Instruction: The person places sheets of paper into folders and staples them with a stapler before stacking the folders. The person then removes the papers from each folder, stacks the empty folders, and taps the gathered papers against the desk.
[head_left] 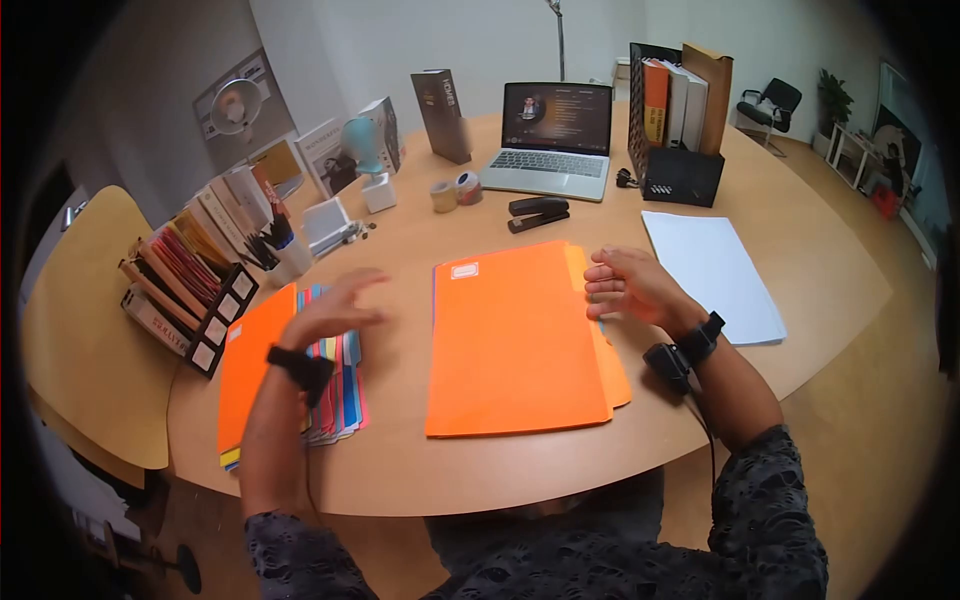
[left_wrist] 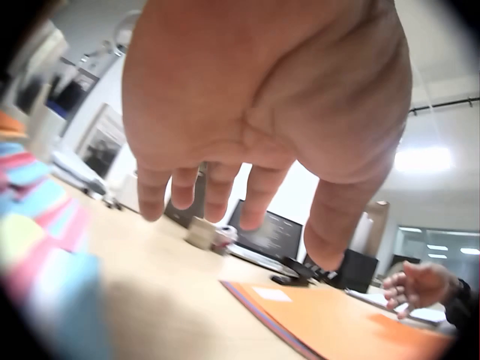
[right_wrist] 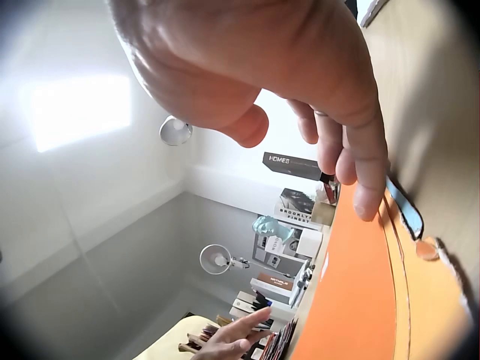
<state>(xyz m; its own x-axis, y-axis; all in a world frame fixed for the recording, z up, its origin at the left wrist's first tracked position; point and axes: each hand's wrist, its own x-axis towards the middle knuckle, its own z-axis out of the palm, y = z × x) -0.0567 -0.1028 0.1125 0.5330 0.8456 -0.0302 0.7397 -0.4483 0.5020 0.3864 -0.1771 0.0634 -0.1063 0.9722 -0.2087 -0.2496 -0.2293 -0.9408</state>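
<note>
A stack of file folders with an orange folder (head_left: 515, 340) on top lies in front of the person. Lighter orange folder tabs (head_left: 612, 372) stick out on its right side. My right hand (head_left: 637, 287) hovers at the stack's upper right edge, fingers loosely bent, nothing in its grasp. At the left, my left hand (head_left: 335, 310) is held in the air with relaxed, spread fingers and an empty palm, as the left wrist view shows. Beneath and beside it lies a second pile, an orange folder (head_left: 255, 370) over several multicoloured tabbed folders (head_left: 345, 390).
White paper (head_left: 712, 275) lies to the right. Behind stand a black stapler (head_left: 538, 213), tape rolls (head_left: 467, 187), a laptop (head_left: 550, 150) and a black book holder (head_left: 685, 175). A file rack (head_left: 215, 325) and a pen cup (head_left: 288, 262) line the left side.
</note>
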